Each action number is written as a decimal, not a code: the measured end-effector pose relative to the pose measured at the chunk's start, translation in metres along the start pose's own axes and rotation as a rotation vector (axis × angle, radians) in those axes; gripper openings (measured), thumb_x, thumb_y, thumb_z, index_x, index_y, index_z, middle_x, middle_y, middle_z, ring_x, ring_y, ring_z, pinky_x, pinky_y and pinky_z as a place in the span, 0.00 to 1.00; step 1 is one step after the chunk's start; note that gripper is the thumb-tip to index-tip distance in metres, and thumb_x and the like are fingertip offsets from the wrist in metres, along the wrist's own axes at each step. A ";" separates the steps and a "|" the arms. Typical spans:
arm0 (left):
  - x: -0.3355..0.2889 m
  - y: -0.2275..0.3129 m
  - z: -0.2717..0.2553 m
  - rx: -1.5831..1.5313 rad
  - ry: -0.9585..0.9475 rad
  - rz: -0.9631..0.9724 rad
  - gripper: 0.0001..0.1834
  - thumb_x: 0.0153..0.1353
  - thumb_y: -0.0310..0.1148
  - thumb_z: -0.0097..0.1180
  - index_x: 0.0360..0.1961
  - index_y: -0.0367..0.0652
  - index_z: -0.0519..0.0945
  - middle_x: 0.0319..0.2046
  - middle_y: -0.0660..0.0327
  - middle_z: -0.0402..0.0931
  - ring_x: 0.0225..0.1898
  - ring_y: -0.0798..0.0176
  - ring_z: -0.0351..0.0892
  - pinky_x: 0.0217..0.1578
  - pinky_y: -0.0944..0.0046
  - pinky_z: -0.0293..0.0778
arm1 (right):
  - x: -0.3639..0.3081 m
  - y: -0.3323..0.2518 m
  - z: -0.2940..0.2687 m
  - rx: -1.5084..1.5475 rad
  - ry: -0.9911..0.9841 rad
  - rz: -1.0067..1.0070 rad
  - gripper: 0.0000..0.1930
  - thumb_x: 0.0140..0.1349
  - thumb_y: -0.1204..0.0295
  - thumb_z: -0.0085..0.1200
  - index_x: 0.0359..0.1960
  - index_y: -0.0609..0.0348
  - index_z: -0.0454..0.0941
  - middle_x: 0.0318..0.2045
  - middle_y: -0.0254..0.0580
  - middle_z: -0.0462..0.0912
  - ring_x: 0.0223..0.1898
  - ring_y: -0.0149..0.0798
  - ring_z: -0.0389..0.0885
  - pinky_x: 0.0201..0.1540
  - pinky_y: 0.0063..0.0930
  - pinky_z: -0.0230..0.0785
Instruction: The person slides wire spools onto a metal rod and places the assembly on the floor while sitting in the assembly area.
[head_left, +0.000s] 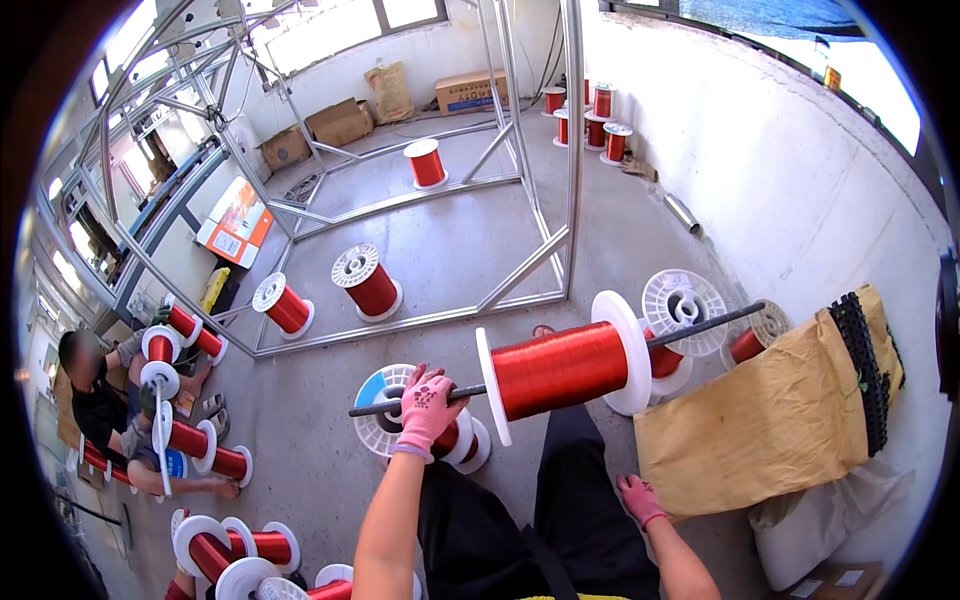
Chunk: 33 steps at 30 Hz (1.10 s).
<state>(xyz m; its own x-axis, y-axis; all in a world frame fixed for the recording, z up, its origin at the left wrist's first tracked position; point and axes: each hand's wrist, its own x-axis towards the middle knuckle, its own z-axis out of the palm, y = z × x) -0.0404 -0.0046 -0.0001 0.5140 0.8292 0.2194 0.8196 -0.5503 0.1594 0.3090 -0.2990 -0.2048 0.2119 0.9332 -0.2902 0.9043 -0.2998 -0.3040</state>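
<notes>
My left hand (428,408), in a pink glove, is closed round a dark rod (378,409) near its left end. The rod passes through a large spool of red wire (560,370) with white flanges, lying sideways above my legs. Its right end reaches over other spools beside the sack; whether it rests on them I cannot tell. My right hand (640,498), also pink-gloved, is low beside my right leg, close to the left edge of a tan sack (745,410). Its fingers look apart, with nothing visible in them. An upright spool (380,385) stands under my left hand.
An aluminium frame (420,335) stands ahead, with red spools (372,285) inside it. More spools (605,130) stack by the white wall at the far right. Seated at the left, a co-worker (110,400) handles spools on a rod. Several spools (235,550) lie at the lower left.
</notes>
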 end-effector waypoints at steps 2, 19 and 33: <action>0.001 0.004 0.002 0.007 0.021 -0.030 0.15 0.47 0.47 0.64 0.29 0.47 0.83 0.39 0.59 0.81 0.54 0.63 0.74 0.65 0.56 0.55 | -0.003 -0.008 -0.006 0.012 0.114 0.021 0.15 0.67 0.61 0.38 0.44 0.52 0.75 0.37 0.47 0.80 0.39 0.55 0.79 0.44 0.46 0.71; 0.002 0.002 0.009 -0.024 0.023 -0.080 0.13 0.46 0.44 0.63 0.29 0.48 0.83 0.40 0.60 0.82 0.54 0.63 0.73 0.66 0.58 0.54 | 0.138 -0.167 -0.358 0.462 0.529 0.085 0.38 0.58 0.46 0.49 0.59 0.71 0.65 0.55 0.65 0.71 0.57 0.59 0.70 0.59 0.42 0.62; -0.006 0.000 -0.002 -0.040 0.042 -0.060 0.11 0.47 0.41 0.62 0.27 0.46 0.83 0.38 0.59 0.82 0.53 0.62 0.74 0.66 0.57 0.55 | 0.089 -0.144 -0.231 0.708 0.868 -0.125 0.24 0.66 0.56 0.46 0.53 0.66 0.70 0.49 0.62 0.76 0.51 0.60 0.74 0.52 0.44 0.66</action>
<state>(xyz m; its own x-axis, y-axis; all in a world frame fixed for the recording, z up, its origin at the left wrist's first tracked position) -0.0441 -0.0101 0.0006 0.4524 0.8566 0.2480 0.8375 -0.5037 0.2120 0.2834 -0.1270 0.0225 0.5707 0.7036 0.4234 0.5814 0.0179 -0.8134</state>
